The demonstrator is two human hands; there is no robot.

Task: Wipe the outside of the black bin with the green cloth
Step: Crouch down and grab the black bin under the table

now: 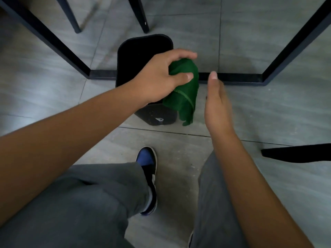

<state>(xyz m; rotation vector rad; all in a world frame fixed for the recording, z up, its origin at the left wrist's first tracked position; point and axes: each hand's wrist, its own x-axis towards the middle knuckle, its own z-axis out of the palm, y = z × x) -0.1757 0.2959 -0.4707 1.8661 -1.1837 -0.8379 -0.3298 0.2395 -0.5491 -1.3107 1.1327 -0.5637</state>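
Fingers [186,76] pinching green cloth [184,90] — over black bin [139,56], right hand [217,102] open

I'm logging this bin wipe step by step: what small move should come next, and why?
Probably lower the left hand so the green cloth presses flat on the near outer wall of the black bin. The cloth hangs bunched in that hand's grip over the rim, while the right hand is open beside it, holding nothing.

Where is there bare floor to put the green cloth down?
Bare grey floor lies right of the black bin, past the open right hand. More lies between the bin and the blue shoe. Behind the bin it is crowded with the black frame bar and chair legs.
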